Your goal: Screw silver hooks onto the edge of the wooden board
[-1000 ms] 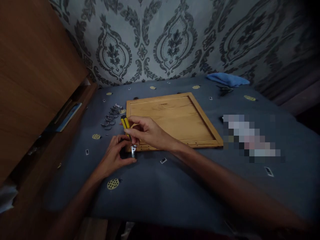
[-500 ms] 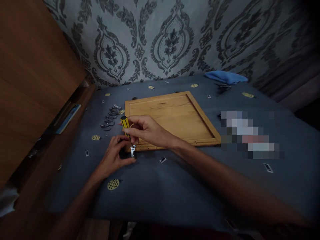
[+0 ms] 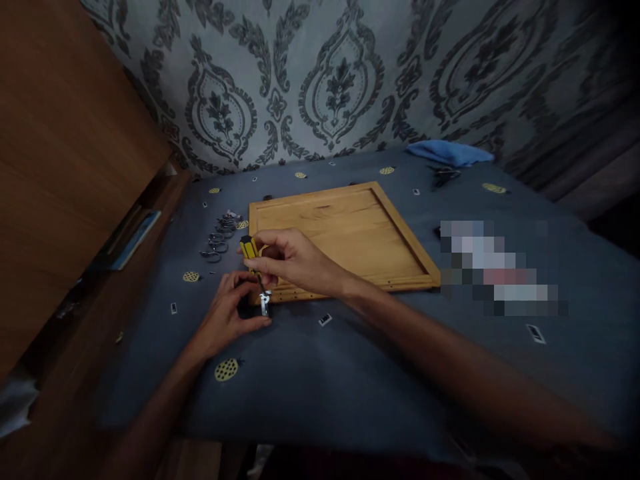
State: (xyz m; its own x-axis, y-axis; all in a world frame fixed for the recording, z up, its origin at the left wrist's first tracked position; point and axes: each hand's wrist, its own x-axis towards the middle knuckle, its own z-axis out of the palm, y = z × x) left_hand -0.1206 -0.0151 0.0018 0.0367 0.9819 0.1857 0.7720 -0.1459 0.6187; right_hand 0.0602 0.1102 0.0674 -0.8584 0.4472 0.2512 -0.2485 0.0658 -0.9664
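My right hand (image 3: 287, 257) is closed around a screwdriver (image 3: 249, 247) with a yellow and black handle, held tilted with its shaft pointing down. The screwdriver's tip meets a small shiny metal bracket (image 3: 265, 305) at the near left corner of a framed wooden panel (image 3: 327, 230). My left hand (image 3: 233, 303) curls around that corner, thumb at the near end of the bracket and fingers beyond it, steadying it. The fingertips of my left hand are partly hidden behind the screwdriver and my right hand.
Several curved metal hooks (image 3: 215, 247) lie left of the panel. A blue cloth (image 3: 453, 153) and a dark tool (image 3: 444, 175) lie at the back right. A pixelated item (image 3: 500, 267) sits right of the panel. A wooden cabinet (image 3: 70, 153) borders the left side.
The screwdriver handle has shifted very slightly in my right hand. Both hands, the bracket and the panel otherwise stay in place; the view has moved a little.
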